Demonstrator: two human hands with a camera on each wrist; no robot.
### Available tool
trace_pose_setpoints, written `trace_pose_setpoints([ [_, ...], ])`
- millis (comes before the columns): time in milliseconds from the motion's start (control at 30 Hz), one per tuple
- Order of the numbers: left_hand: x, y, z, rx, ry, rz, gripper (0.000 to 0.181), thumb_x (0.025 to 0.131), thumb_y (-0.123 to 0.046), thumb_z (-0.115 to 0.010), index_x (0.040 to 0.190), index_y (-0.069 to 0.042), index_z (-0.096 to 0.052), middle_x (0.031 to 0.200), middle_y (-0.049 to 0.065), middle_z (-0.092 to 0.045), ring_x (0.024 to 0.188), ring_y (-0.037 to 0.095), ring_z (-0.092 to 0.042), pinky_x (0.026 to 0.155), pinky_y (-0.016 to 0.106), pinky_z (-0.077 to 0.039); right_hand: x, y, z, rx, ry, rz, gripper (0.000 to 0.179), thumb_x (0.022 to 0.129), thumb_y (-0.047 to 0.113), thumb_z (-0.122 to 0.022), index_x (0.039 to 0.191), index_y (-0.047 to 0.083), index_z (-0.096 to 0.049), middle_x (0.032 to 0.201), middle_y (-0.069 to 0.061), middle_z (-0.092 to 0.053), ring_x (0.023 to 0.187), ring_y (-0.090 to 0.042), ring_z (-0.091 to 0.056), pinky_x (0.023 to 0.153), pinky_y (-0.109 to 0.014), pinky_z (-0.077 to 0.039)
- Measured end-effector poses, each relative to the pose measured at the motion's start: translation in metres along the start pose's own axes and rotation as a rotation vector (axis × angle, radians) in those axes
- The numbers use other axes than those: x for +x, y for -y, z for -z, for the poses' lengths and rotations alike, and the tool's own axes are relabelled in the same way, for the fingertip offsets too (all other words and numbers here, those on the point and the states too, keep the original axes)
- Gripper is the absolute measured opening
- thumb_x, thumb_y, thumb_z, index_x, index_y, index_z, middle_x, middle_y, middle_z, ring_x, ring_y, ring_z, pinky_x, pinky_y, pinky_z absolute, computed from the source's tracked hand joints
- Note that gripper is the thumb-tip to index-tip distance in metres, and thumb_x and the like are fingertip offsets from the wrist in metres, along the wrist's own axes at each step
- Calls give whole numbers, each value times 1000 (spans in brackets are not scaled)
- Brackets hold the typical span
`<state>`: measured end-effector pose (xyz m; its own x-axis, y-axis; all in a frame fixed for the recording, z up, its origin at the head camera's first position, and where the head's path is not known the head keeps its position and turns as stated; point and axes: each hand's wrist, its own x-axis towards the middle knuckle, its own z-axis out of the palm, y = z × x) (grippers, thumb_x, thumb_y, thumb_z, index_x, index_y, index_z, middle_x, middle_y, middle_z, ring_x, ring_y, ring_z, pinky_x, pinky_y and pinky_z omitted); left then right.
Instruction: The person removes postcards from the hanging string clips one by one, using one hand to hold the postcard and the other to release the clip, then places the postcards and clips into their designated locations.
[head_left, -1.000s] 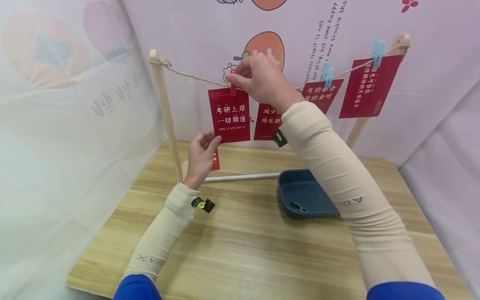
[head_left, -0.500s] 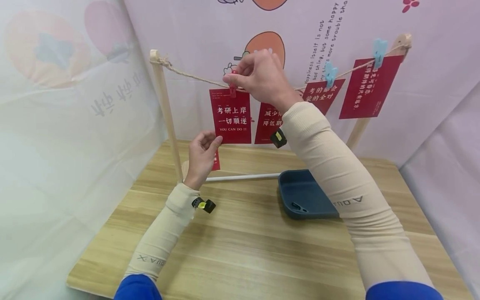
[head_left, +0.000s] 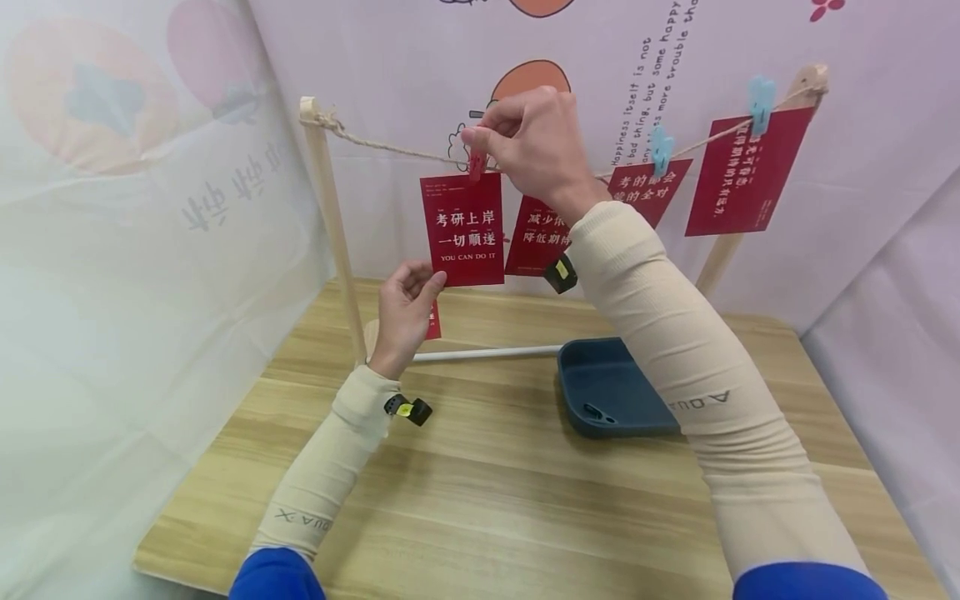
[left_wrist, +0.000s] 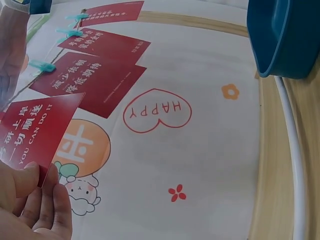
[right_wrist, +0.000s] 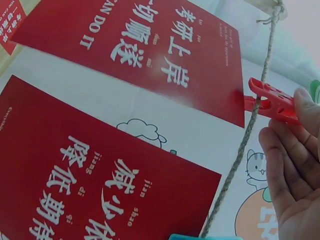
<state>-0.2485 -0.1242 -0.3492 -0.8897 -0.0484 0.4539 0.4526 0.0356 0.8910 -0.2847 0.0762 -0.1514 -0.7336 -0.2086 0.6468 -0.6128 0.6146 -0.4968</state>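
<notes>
My left hand [head_left: 402, 317] pinches the lower left corner of a red card [head_left: 465, 237] printed with white writing. Between thumb and fingers, my right hand [head_left: 542, 150] squeezes a red clothespin [head_left: 477, 163] at the rope [head_left: 390, 152], by the card's top edge. In the right wrist view the clothespin [right_wrist: 275, 101] straddles the rope, its tips at the card's edge; whether they grip the card I cannot tell. To the right, several red cards, such as the rightmost card [head_left: 738, 179], hang from light blue clothespins [head_left: 761, 104]. My right hand hides the clothespin on the nearest one.
Wooden posts [head_left: 330, 225] hold the rope at both ends. Part of another red card [head_left: 434, 323] shows below my left hand. A dark blue tray [head_left: 600, 392] sits on the wooden table [head_left: 480, 500], with a white rod [head_left: 487, 354] behind. Patterned cloth surrounds the table.
My right hand and the red clothespin have shifted slightly up and right, so the clothespin overlaps the card less. My left hand keeps its hold on the card's corner.
</notes>
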Motion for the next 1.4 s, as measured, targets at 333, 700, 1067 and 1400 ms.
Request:
trace_pose_setpoints([
  [333,0,3,0,8,-2,38,27,104,-16,-68,123,1,-65,118,17,-73,100,9,-72,96,28,-62,2,-1,7,9,-71,23,26,98,35,-78,97,11,-85,94,-9,-83,70,5,-61,74,-14,-49],
  [700,3,4,0,1,-12,79,30,104,-19,-68,125,2,-64,118,17,-72,101,12,-71,97,26,-61,-7,-3,16,-7,-14,62,34,97,40,-77,106,8,-82,102,-8,-83,88,-10,-73,83,-14,-56],
  [1067,4,9,-1,-1,-1,98,30,104,-20,-68,125,0,-64,119,15,-72,104,13,-72,103,38,-61,-16,-6,21,-10,26,36,39,93,41,-82,109,6,-80,105,-9,-82,93,-17,-76,86,-17,-59],
  [1400,4,11,0,11,3,111,30,105,-20,-68,127,1,-63,119,16,-71,104,16,-72,104,42,-60,-30,-13,24,7,47,54,37,91,39,-84,107,6,-80,106,-9,-82,95,-18,-78,89,-18,-61],
])
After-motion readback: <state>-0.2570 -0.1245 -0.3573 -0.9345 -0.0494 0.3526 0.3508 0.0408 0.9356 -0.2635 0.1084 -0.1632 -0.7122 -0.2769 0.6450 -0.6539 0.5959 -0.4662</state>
